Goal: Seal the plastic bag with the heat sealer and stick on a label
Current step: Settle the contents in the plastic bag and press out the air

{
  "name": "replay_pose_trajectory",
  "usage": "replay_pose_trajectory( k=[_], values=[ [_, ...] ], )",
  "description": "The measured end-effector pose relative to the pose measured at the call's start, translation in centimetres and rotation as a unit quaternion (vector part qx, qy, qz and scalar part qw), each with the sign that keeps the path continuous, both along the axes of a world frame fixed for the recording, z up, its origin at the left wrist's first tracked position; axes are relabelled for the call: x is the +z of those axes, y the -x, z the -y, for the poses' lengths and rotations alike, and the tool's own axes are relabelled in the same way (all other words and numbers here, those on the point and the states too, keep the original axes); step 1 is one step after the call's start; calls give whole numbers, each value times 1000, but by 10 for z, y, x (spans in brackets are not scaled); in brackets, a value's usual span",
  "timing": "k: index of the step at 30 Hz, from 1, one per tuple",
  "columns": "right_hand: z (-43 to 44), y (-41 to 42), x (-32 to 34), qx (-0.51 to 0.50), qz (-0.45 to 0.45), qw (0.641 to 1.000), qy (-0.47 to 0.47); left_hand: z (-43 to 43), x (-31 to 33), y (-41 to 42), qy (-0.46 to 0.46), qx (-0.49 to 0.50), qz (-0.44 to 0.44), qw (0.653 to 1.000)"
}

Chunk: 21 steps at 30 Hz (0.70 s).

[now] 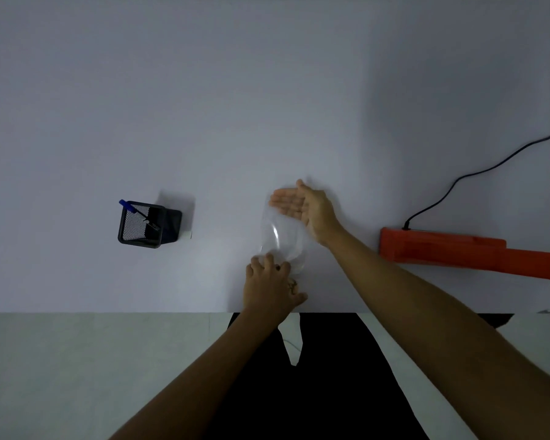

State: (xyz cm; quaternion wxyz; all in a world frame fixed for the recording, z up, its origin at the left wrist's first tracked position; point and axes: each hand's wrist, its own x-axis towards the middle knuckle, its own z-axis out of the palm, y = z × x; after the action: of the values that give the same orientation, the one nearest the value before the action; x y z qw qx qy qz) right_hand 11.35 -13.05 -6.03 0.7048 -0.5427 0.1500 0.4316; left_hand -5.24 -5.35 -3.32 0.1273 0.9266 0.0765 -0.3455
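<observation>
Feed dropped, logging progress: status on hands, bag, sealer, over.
Left hand grips near end of plastic bag; right hand open, flat at far end. Bag on table, apart from heat sealer. Path between looks clear.

My forearms (426, 296) are bare from the frame's lower edge up to my left hand (272, 285) and right hand (305, 208). At bottom centre I wear black trousers (331, 392), the legs parted by a narrow gap.
</observation>
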Motion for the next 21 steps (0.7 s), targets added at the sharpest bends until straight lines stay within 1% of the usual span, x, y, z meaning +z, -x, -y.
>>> replay_pose_trajectory(
  k=[3,7,10,12,17,21],
  values=[
    [-5,35,-5,89,-32,995,-20,-3,0,-1,6,-13,-12,1000],
    [-8,63,-19,143,-48,989,-4,-3,2,0,16,-13,-20,1000],
    [-10,62,-22,150,-44,988,4,-3,1,0,19,-11,-34,999],
    [-13,52,-22,156,-25,987,12,-3,2,0,12,-19,-38,999],
    [-19,-2,-21,108,4,994,25,-3,4,-3,-2,-35,-20,999],
    [-29,-44,-18,94,21,994,45,-4,5,-2,-10,-51,-18,999]
  ],
)
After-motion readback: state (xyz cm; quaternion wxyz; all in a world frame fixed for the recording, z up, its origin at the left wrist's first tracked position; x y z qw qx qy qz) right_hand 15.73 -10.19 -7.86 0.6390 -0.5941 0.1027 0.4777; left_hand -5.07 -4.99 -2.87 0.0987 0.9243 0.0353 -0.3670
